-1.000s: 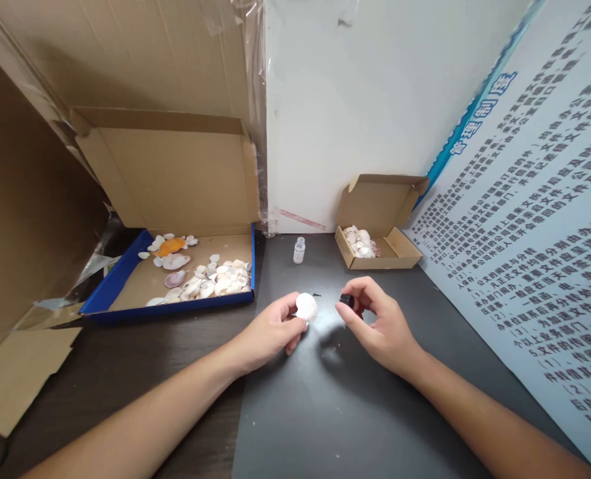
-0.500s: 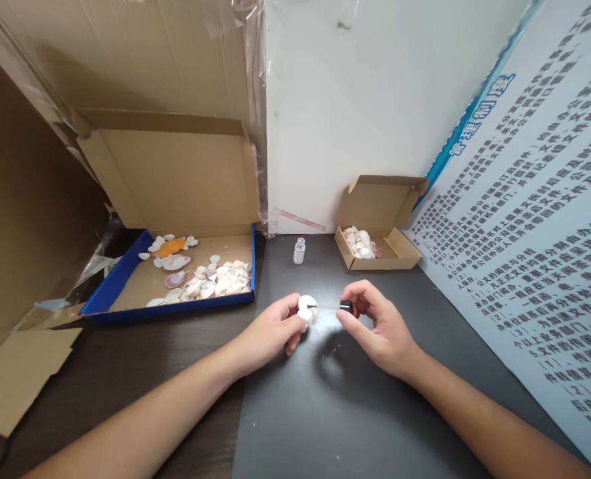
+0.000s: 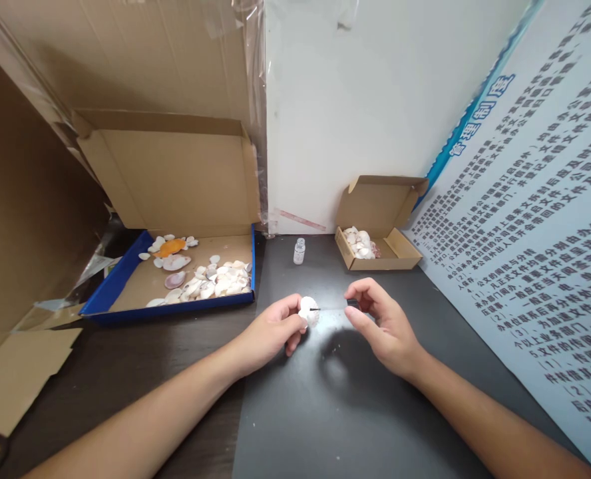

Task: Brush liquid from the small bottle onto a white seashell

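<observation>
Between the thumb and fingers of my left hand (image 3: 280, 322) is a white seashell (image 3: 307, 311). My right hand (image 3: 379, 326) pinches the black cap of a small applicator brush (image 3: 352, 304). The brush's thin stem points left, and its dark tip lies over the right part of the shell; whether it touches cannot be made out. A small clear glue bottle (image 3: 299, 251) with a white label stands uncapped on the dark mat, beyond both hands.
At left, an open blue-sided cardboard box (image 3: 230, 303) holds many white shells and an orange one. A smaller open carton (image 3: 385, 263) with shells stands back right. A white panel (image 3: 305, 133) and a printed board (image 3: 525, 266) border the dark mat (image 3: 295, 412).
My right hand has moved slightly to the right with the brush, so its tip has slid toward the shell's right edge. My left hand holds the shell nearly still.
</observation>
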A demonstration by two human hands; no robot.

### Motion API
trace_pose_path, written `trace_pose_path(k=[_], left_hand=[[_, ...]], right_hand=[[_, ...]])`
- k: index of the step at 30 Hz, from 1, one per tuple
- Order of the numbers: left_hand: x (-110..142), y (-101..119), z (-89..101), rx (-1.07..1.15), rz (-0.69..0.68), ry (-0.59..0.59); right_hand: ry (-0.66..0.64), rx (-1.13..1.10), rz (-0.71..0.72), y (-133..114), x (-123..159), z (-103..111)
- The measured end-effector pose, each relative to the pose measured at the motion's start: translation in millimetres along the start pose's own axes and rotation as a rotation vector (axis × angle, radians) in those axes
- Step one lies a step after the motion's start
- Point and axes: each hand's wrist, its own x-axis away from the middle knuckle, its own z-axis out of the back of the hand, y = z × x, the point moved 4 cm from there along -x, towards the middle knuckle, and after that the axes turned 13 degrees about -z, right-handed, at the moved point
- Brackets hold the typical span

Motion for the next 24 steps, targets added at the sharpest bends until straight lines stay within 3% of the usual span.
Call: trace_pose_path(k=[7, 11, 15, 20, 24], left_hand=[[0.8, -0.4, 0.3, -0.006, 0.005, -0.002], [0.6, 0.3, -0.6, -0.009, 0.004, -0.007], [0.5, 1.2, -0.7, -0.008, 0.006, -0.003], [0.5, 2.5, -0.5, -0.012, 0.010, -0.005], [0.1, 1.7, -0.4, -0.006, 0.007, -0.001]], right_hand=[[0.050, 0.030, -0.021, 1.9, -0.9, 1.3], [-0.033, -0.005, 0.003, 0.9, -0.6, -1.9], [0.030, 0.030, -0.027, 2.5, -1.5, 0.6], [-0.019, 0.004, -0.029, 2.9, -2.1, -1.0], [0.031, 0.034, -0.045, 5.1, -1.7, 1.1]])
